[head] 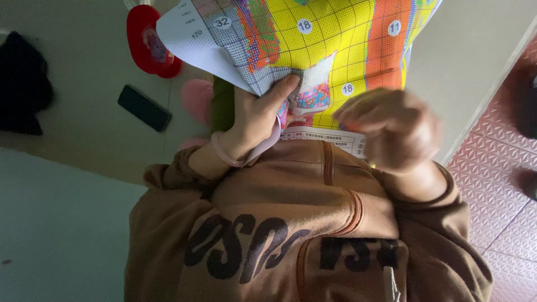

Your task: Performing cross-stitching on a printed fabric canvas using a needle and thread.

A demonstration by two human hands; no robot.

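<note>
A cross-stitch canvas (335,39) with a printed grid of yellow, orange and grey fields hangs in front of my chest. My left hand (254,120) grips its lower left part, thumb pressed on the front beside a small stitched patch (316,92). My right hand (391,128) is blurred, fingers pinched together just right of that patch, close to the cloth. Whether it holds a needle or thread cannot be seen. A pink band circles my left wrist. My brown sweatshirt (291,223) fills the lower view.
A dark phone (144,108) lies on the pale surface at left. A red oval object (146,42) and a pink round thing (197,98) sit near it. A black bundle (22,84) is at far left. Red patterned floor tiles (498,168) run along the right.
</note>
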